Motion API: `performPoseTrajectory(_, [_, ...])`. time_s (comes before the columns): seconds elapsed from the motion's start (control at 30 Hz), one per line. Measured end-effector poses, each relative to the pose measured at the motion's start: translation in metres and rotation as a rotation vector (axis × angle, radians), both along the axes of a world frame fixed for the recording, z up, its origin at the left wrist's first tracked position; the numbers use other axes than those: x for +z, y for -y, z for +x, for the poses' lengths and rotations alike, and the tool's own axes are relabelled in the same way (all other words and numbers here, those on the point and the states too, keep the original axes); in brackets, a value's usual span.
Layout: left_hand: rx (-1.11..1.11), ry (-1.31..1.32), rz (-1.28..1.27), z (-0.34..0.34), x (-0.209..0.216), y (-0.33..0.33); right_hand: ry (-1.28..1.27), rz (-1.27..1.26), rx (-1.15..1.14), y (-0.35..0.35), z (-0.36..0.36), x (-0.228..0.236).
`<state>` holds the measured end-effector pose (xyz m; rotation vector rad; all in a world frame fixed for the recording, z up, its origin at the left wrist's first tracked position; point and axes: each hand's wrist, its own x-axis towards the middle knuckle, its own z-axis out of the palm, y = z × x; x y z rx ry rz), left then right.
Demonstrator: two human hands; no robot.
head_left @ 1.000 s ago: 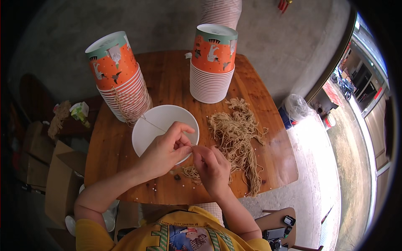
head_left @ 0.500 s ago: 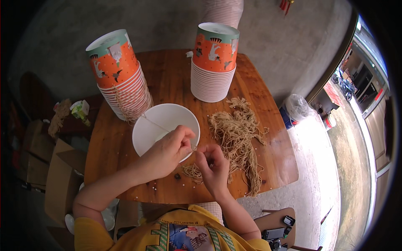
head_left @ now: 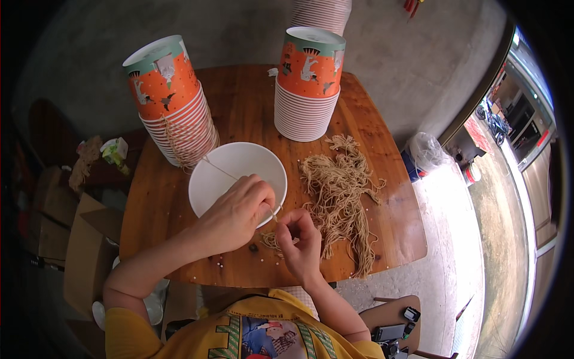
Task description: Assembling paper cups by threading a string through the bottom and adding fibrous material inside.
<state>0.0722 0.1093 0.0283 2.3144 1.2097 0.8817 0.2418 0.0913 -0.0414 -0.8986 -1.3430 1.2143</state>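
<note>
My left hand [head_left: 236, 209] is over the near rim of a white paper bucket [head_left: 206, 179], its fingers closed on a tan string [head_left: 221, 171]. That string slants across the bucket's mouth from loops wound about the lower part of the left stack of paper buckets [head_left: 173, 90]. A short length goes on from my left fingers to my right hand [head_left: 302, 242], whose thumb and forefinger pinch its end. Beside my right hand lies a tangled heap of tan strings [head_left: 338, 185] on the wooden table [head_left: 394, 233].
Another upside-down stack of orange and green printed buckets [head_left: 310, 72] stands at the back of the table. Behind it rises a further pale stack [head_left: 321, 15] near the wall. Cardboard boxes [head_left: 89, 251] are at left, a bag-covered bin [head_left: 421, 155] at right, a stool with devices [head_left: 391, 329] near.
My hands have drawn slightly apart, so more string shows between them. The left hand has shifted a little up and left. The view has moved slightly.
</note>
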Motion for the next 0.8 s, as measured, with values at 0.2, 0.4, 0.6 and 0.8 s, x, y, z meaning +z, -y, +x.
performPoseTrajectory(0.2, [-0.005, 0.001, 0.031, 0.001, 0.001, -0.001, 0.011, -0.023, 0.018, 0.005, -0.004, 0.0])
performPoseTrajectory(0.4, [0.052, -0.073, 0.127, 0.001, -0.004, 0.0, 0.167, 0.065, -0.008, 0.007, -0.012, -0.004])
performPoseTrajectory(0.6, [0.015, -0.062, 0.122, -0.007, 0.001, 0.0, 0.228, 0.173, -0.041, 0.005, -0.013, -0.013])
performPoseTrajectory(0.8, [0.086, -0.219, 0.111, -0.034, 0.004, 0.032, 0.215, 0.218, -0.048, 0.014, 0.0, -0.008])
